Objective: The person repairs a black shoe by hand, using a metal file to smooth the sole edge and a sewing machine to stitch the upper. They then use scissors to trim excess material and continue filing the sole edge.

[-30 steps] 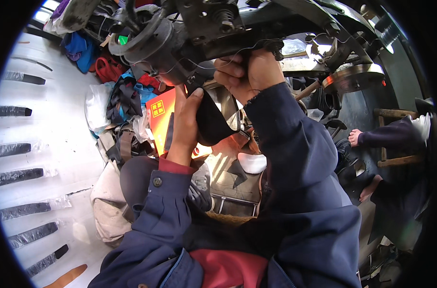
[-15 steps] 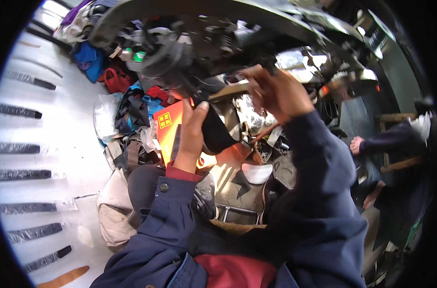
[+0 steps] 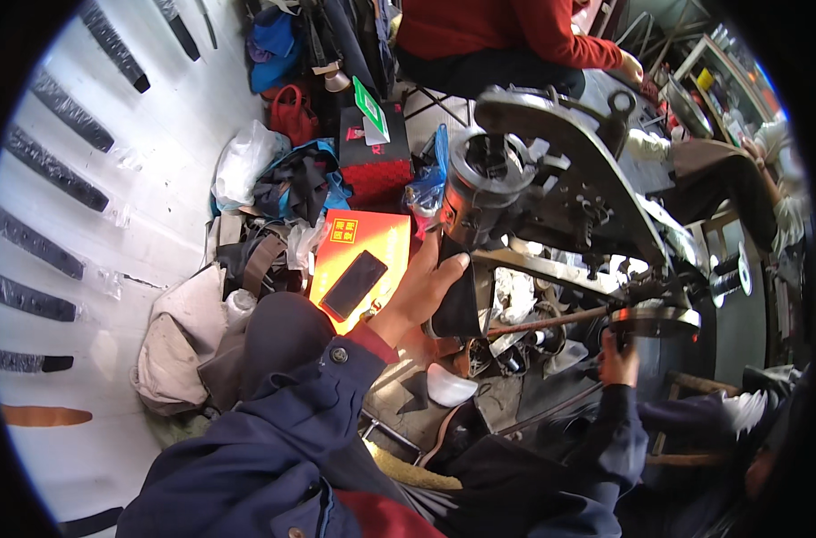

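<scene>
My left hand (image 3: pixel 417 294) pinches a piece of black material (image 3: pixel 455 303), its thumb on the near face, at the left end of a dark metal hand-cranked sewing machine (image 3: pixel 569 170). What kind of item the black piece is, I cannot make out. To the right, my right hand (image 3: pixel 619 363) is closed at the machine's handwheel (image 3: pixel 656 320), on what looks like its crank handle, mostly hidden by the fingers. Left of my left hand, a dark phone (image 3: pixel 354 285) lies on an orange-yellow box (image 3: pixel 392 235).
A black-and-red box (image 3: pixel 372 179) with a green-and-white card stands beyond the orange one. Bags and cloths crowd the left, beside a white surface (image 3: pixel 157 224) with dark wrapped strips. Someone in a red sweater (image 3: pixel 471 36) sits beyond the machine; another person is at right.
My right hand, raised and blurred near the machine's middle before, is now down at the handwheel. My left hand still holds the black piece. The view has swung, bringing the person in red into sight.
</scene>
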{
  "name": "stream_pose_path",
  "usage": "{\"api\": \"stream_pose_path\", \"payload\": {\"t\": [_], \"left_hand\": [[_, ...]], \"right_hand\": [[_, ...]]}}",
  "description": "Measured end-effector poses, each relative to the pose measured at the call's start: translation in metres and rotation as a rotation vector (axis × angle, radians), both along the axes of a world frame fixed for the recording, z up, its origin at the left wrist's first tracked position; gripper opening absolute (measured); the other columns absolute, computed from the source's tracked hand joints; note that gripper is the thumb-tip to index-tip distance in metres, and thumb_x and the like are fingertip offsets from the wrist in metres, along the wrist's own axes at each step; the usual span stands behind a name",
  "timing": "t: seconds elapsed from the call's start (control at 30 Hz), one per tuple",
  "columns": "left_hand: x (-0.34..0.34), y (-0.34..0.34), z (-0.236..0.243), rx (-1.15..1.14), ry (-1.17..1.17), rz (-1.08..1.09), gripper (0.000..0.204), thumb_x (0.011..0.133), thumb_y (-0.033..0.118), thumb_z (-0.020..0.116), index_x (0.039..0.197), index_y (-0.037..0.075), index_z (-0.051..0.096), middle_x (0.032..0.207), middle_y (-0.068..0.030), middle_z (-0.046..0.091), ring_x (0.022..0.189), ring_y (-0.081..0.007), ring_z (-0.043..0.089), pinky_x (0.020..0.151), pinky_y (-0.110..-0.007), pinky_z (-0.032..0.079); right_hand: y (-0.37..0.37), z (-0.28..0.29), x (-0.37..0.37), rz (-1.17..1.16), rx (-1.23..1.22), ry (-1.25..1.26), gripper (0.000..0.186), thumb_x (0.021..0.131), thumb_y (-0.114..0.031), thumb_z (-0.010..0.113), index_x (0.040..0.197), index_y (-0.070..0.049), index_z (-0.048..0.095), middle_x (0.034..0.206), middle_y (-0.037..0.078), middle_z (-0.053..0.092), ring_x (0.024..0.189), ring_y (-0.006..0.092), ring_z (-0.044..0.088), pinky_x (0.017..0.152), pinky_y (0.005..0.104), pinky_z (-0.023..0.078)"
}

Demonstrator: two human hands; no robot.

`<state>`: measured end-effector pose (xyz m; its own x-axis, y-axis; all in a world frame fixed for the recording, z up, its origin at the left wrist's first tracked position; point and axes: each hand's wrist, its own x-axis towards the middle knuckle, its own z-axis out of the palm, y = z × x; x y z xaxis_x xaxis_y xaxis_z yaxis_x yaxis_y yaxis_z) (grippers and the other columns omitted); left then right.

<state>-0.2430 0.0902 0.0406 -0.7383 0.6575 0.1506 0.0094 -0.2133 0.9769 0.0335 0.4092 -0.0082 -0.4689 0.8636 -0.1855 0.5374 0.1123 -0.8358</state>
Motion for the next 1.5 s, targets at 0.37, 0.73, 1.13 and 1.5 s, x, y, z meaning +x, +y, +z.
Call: {"api": "stream_pose_path", "payload": {"t": [0.37, 0.73, 1.13, 1.5], "left_hand": [[0.000, -0.008, 0.004, -0.115, -0.122, 0.004, 0.060, 0.101, 0.028, 0.059, 0.152, 0.000, 0.044, 0.143, -0.0108, 0.055, 0.133, -0.0206, 0.049, 0.118, -0.037, 0.035], [-0.002, -0.007, 0.004, -0.037, -0.145, 0.000, 0.059, 0.100, 0.028, 0.061, 0.150, -0.001, 0.047, 0.140, -0.0097, 0.059, 0.127, -0.0185, 0.054, 0.113, -0.035, 0.040], [-0.007, -0.008, 0.003, -0.014, -0.146, -0.030, 0.057, 0.100, 0.026, 0.060, 0.150, -0.001, 0.047, 0.141, -0.0086, 0.059, 0.127, -0.0173, 0.053, 0.113, -0.035, 0.041], [-0.013, -0.010, -0.011, 0.030, -0.137, -0.097, 0.065, 0.103, 0.025, 0.061, 0.158, -0.001, 0.039, 0.153, -0.0091, 0.051, 0.139, -0.0191, 0.047, 0.120, -0.036, 0.034]], "right_hand": [[0.036, 0.097, 0.032, 0.018, 0.282, 0.316, 0.014, 0.106, -0.016, 0.064, 0.107, -0.002, 0.066, 0.077, -0.005, 0.057, 0.064, 0.0054, 0.047, 0.055, 0.0243, 0.034], [-0.012, 0.029, 0.003, 0.182, -0.082, 0.103, 0.026, 0.103, -0.029, 0.072, 0.098, -0.006, 0.062, 0.065, 0.000, 0.056, 0.052, 0.0094, 0.051, 0.050, 0.0255, 0.038], [0.010, 0.017, 0.012, 0.102, -0.132, -0.014, 0.022, 0.102, -0.025, 0.069, 0.095, -0.005, 0.062, 0.065, 0.001, 0.059, 0.054, 0.0110, 0.055, 0.050, 0.0272, 0.040], [0.052, 0.037, 0.033, -0.212, -0.045, 0.250, 0.017, 0.105, -0.025, 0.064, 0.099, -0.009, 0.062, 0.064, -0.005, 0.049, 0.054, 0.0079, 0.049, 0.047, 0.0246, 0.036]]}}
